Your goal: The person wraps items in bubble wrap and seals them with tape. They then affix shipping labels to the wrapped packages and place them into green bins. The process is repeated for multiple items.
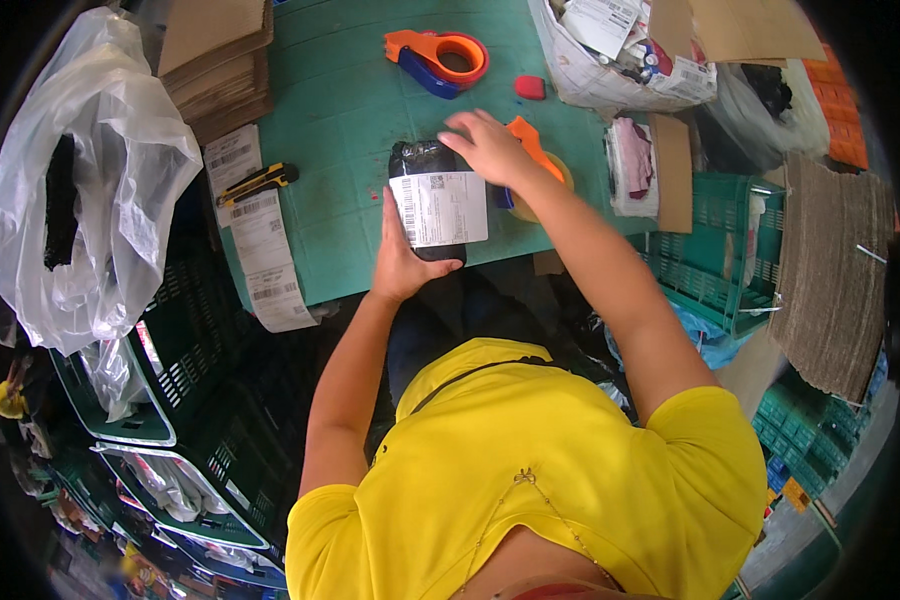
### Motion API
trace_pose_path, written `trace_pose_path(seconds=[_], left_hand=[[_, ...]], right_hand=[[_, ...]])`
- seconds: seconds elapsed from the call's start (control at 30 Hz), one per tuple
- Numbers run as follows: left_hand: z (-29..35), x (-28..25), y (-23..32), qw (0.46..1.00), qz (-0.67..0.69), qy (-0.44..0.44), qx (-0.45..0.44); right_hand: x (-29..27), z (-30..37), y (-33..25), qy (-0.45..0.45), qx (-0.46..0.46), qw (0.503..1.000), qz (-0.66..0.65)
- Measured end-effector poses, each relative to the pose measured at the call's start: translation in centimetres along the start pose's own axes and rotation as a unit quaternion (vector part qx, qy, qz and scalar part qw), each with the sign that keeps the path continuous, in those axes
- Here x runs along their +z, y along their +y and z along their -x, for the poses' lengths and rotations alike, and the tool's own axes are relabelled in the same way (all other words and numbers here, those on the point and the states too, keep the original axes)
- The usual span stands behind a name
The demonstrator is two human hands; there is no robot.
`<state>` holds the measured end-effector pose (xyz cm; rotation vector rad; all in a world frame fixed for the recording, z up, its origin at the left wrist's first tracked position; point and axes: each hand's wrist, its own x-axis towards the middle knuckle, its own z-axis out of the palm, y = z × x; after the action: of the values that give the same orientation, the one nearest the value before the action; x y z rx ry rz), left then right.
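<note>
Centre of the frame, a black plastic-wrapped rectangular parcel (422, 158) sits at the lower edge of the green worktop (338, 185); it looks light, fairly firm, probably slippery, so the side edges promise the best hold; the left hand (402, 262) grips it, fingers together along its left edge, thumb across the lower end; the right hand (490, 150) hovers by the upper-right corner, fingers loosely spread, contact unclear.

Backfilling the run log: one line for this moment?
left hand: holding black package | right hand: open, near package's top-right corner | white label: on package
</note>
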<state>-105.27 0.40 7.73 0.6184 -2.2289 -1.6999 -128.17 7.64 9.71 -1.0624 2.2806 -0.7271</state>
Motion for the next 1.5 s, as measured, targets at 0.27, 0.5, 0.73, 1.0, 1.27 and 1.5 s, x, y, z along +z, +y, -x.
trace_pose_path(seconds=[0.27,0.5,0.73,1.0,1.27,1.5], left_hand=[[0.6,0.5,3.9,0.931,-0.364,0.009,-0.021],[1.1,0.5,4.4,0.686,-0.704,-0.165,0.082],[5.5,-2.4,0.7,0.953,-0.128,0.227,-0.152],[4.1,-1.9,0.6,0.94,0.004,0.235,-0.246],[2.0,-3.7,-0.6,0.925,0.035,0.205,-0.318],[1.5,-3.9,-1.1,0.928,0.034,0.211,-0.306]], right_hand=[[2.5,-7.2,-4.9,-0.272,0.039,0.948,0.162],[2.2,-5.3,-8.2,-0.266,0.185,0.932,0.159],[-0.3,2.4,-0.2,-0.077,0.066,0.981,0.164],[-5.8,-9.9,12.7,-0.021,0.021,0.882,0.471],[-0.4,5.4,-4.7,0.209,-0.412,0.881,-0.099],[7.2,6.5,-3.6,0.161,-0.245,0.951,-0.098]])
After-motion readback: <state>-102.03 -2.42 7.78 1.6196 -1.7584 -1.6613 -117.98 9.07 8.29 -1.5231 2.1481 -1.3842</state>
